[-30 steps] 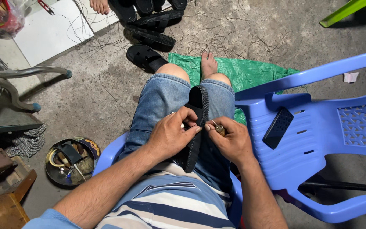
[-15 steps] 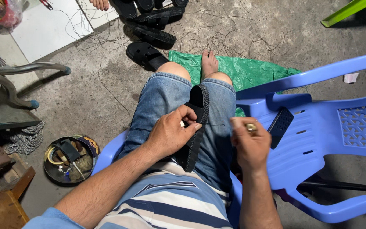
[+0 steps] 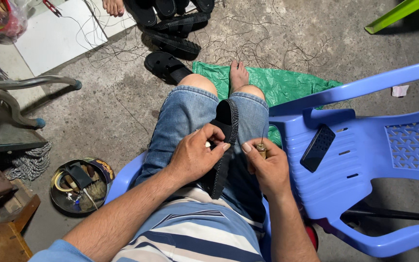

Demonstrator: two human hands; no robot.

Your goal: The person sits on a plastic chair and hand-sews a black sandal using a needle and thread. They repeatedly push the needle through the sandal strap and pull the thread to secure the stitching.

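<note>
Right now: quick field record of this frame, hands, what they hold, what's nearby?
left hand: grips black sandal sole standing on edge on lap
right hand: pinches small wooden-handled tool beside the sole
seat: blue plastic chair, dark flat object on it
floor: green sheet, black sandals, round tin of bits

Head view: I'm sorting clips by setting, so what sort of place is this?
Probably an informal shoe-repair spot on a bare concrete floor: black rubber sandals lie among loose threads, a round tin of tools sits nearby, and the left hand holds a black shoe sole on the lap.
</note>
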